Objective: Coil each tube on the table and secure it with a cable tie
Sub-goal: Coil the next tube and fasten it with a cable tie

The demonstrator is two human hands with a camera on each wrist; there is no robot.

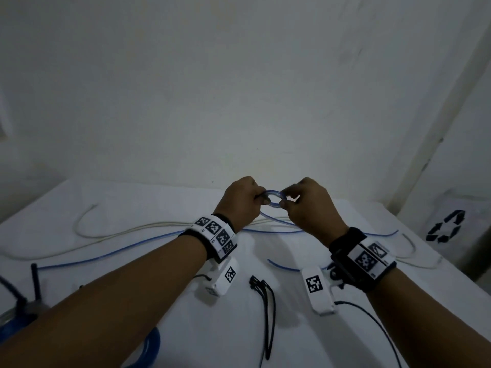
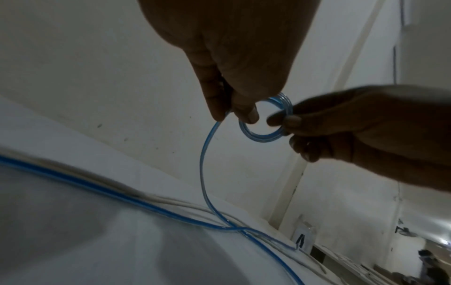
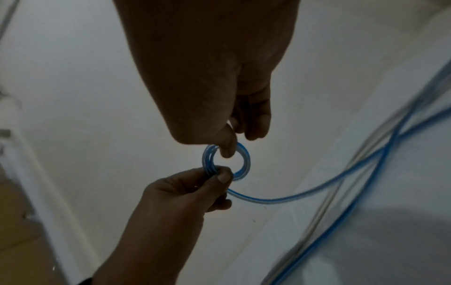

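A small coil of clear blue tube [image 1: 273, 193] is held up above the white table [image 1: 279, 251], between both hands. My left hand [image 1: 261, 199] pinches its left side; the free length of blue tube [image 2: 203, 164] hangs from those fingers down to the table. My right hand [image 1: 285, 201] pinches the coil's right side with thumb and forefinger. The left wrist view shows the coil [image 2: 258, 136] with my left hand [image 2: 234, 115] above it and the right hand [image 2: 285, 123] beside it. The right wrist view shows several turns in the coil [image 3: 245, 164]. Black cable ties [image 1: 267, 301] lie near me.
A whitish tube [image 1: 106, 235] and the blue tube's long run [image 1: 119, 251] sprawl across the table behind my arms. Another blue coil [image 1: 151, 343] sits at the near left edge. A white bag with a recycling mark [image 1: 446, 227] stands at the right. A wall is close behind.
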